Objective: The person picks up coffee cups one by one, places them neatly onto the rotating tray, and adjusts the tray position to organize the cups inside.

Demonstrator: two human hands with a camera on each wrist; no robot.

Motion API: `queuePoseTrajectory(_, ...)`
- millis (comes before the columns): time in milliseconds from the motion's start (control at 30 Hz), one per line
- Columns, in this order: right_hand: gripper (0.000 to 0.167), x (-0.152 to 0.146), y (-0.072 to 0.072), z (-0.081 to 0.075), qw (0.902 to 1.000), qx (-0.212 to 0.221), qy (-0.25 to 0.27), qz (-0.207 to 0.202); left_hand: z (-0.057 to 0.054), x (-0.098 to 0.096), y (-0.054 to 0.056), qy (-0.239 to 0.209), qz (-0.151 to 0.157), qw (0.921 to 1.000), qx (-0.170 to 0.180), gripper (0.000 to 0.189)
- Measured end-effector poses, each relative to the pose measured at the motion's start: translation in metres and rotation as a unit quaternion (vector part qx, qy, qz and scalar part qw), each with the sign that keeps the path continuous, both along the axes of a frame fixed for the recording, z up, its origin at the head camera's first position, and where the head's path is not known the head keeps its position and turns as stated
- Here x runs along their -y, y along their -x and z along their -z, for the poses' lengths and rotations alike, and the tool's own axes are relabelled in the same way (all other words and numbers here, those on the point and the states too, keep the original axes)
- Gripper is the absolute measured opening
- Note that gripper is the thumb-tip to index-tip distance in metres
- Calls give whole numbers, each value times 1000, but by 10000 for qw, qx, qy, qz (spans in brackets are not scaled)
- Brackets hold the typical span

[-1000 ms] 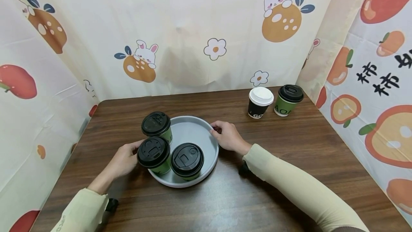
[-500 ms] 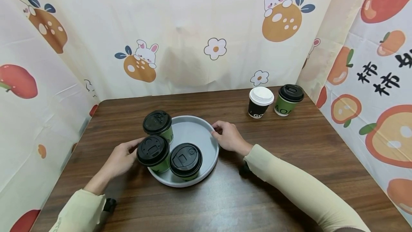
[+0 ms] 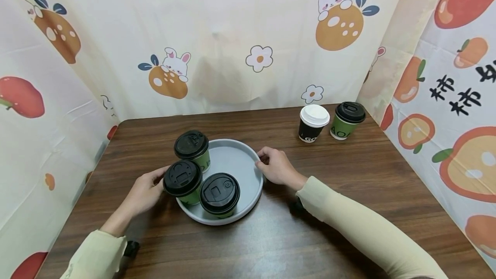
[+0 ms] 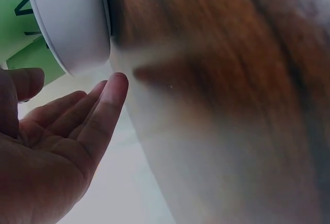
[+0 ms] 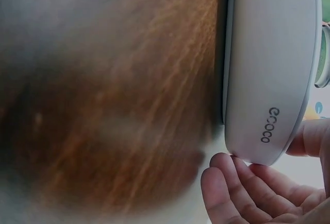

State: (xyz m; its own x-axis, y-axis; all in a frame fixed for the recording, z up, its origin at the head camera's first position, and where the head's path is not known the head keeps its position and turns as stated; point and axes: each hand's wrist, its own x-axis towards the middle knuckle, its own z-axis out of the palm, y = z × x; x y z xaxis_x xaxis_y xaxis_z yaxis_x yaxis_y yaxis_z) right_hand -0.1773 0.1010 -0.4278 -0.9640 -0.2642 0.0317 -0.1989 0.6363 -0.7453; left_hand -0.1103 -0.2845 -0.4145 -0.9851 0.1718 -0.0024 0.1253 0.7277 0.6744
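A round grey tray point(image 3: 248, 184) lies on the wooden table, carrying three green paper cups with black lids: a back cup point(image 3: 191, 145), a left cup point(image 3: 183, 179) and a front cup point(image 3: 220, 193). At the tray's left edge, beside the left cup, is my left hand point(image 3: 143, 190). In the left wrist view its fingers point(image 4: 105, 110) stretch out fairly straight along the tray's side wall; whether they touch is unclear. My right hand point(image 3: 278, 167) pinches the right rim. The right wrist view has its thumb point(image 5: 308, 137) at the rim and its fingers point(image 5: 234, 188) against the outer wall.
At the back right stand a black paper cup point(image 3: 311, 128) with a white lid and another green cup point(image 3: 345, 124) with a black lid. Printed curtains point(image 3: 232, 25) enclose the table point(image 3: 348, 175) at the back and both sides.
The tray has turned clockwise with its cups: the back cup moved right, the left cup away from me, the front cup left. My left hand shifted slightly left, my right slightly right.
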Motion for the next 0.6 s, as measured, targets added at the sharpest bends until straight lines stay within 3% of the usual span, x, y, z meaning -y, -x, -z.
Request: queuePoseTrajectory(600,14,-3,-11,-4,9999,-82,-143,-13,0,0,-2,165,-190,9997,12,42)
